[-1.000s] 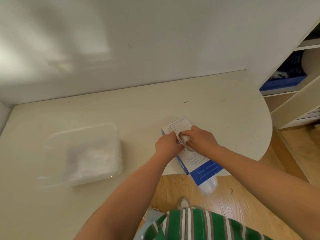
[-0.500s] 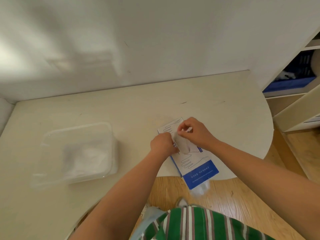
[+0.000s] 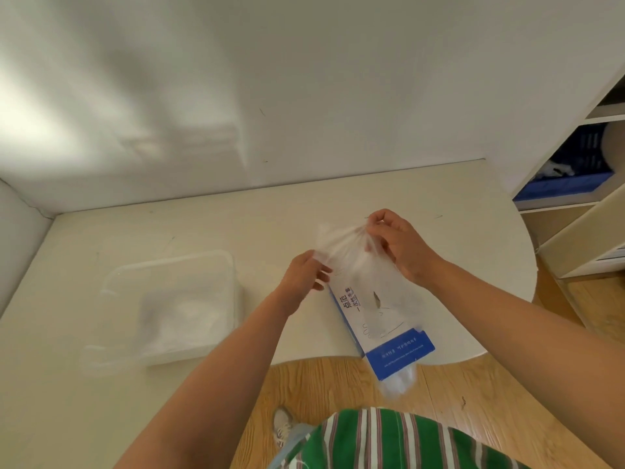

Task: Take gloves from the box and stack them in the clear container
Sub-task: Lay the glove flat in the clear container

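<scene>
Head view: the clear container (image 3: 169,261) is set at left. A filmy glove (image 3: 341,243) is pinched at its edges by left hand (image 3: 302,278) and right hand (image 3: 400,247), above the box (image 3: 394,336). It is judged featherlight, limp and clingy, best taken by its cuff.

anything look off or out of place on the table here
The glove box sits askew, its blue end jutting past the table's near edge. From that end clear plastic, likely more gloves, bulges out over the floor. The box could tip or slip off.
</scene>
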### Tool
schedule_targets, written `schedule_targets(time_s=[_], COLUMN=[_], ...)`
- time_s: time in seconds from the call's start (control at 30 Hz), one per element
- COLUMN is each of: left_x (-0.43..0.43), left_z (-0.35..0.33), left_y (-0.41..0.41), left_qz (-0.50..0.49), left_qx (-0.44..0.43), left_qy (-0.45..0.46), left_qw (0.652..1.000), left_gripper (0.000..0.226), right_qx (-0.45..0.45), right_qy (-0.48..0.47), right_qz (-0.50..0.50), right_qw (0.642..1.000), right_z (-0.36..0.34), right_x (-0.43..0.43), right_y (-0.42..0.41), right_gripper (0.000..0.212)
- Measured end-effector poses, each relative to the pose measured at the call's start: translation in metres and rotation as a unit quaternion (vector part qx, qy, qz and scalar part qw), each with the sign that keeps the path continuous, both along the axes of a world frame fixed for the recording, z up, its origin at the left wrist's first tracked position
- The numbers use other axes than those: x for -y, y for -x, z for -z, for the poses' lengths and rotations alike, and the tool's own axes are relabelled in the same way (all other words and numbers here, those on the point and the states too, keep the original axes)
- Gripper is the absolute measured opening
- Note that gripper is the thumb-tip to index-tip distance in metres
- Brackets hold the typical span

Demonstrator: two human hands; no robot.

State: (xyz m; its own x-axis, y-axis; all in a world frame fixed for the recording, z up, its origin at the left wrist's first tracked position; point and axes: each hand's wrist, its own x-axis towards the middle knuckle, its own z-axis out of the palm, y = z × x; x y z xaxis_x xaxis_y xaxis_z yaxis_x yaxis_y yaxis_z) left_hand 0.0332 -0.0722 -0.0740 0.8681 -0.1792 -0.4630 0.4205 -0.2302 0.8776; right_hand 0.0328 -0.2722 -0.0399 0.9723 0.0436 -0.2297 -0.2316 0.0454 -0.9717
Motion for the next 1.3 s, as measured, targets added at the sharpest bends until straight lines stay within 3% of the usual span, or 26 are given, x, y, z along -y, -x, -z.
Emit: schedule_targets(time_s=[0.1, 0.23, 0.27, 0.37, 0.4, 0.57, 0.67, 0.8, 0.87, 0.97, 1.07, 1.3], left_x=[-0.014, -0.038, -0.044, -0.059, -0.066, -0.099, -0.122, -0.158, -0.180, -0.207, -0.230, -0.278], left_z=[-0.017, -0.025, -0.027, -0.029, -0.029, -0.039, -0.047, -0.047, -0.047, -0.050, -0.053, -0.052], left_y=[-0.006, -0.009, -0.008, 0.001, 0.004, 0.017, 0.025, 0.032, 0.034, 0.034, 0.033, 0.044], left_qz=[-0.072, -0.022, -0.017, 0.015, 0.022, 0.031, 0.034, 0.032, 0.038, 0.018, -0.061, -0.009], left_qx=[-0.017, 0.001, 0.014, 0.092, 0.111, 0.115, 0.102, 0.089, 0.065, -0.003, 0.006, -0.018], left_qy=[0.122, 0.095, 0.082, 0.041, 0.047, 0.104, 0.123, 0.114, 0.132, 0.183, 0.188, 0.045], left_qw=[0.990, 0.995, 0.996, 0.995, 0.992, 0.987, 0.987, 0.989, 0.988, 0.983, 0.980, 0.999], left_gripper=[0.052, 0.084, 0.076, 0.017, 0.012, 0.036, 0.042, 0.040, 0.039, 0.059, 0.063, 0.056], right_qx=[-0.003, 0.022, 0.024, 0.024, 0.010, -0.175, -0.181, -0.110, -0.083, -0.041, -0.031, -0.035], right_qy=[0.008, 0.052, 0.058, 0.075, 0.079, 0.093, 0.096, -0.015, 0.005, 0.074, 0.095, 0.216], right_qz=[-0.023, -0.042, -0.043, -0.070, -0.089, -0.179, -0.230, -0.146, -0.138, -0.204, -0.272, -0.355], right_qw=[1.000, 0.998, 0.997, 0.994, 0.993, 0.964, 0.951, 0.983, 0.987, 0.975, 0.957, 0.909], right_z=[-0.006, -0.005, -0.004, -0.003, -0.003, -0.004, -0.002, -0.003, -0.008, -0.017, -0.023, -0.025], right_x=[-0.014, -0.036, -0.040, -0.057, -0.064, -0.090, -0.107, -0.140, -0.157, -0.181, -0.208, -0.276], right_y=[0.002, 0.001, 0.001, -0.002, -0.003, -0.010, -0.012, -0.017, -0.020, -0.023, -0.026, -0.029], right_gripper=[0.018, 0.018, 0.019, 0.021, 0.023, 0.079, 0.059, 0.022, 0.013, 0.028, 0.034, 0.029])
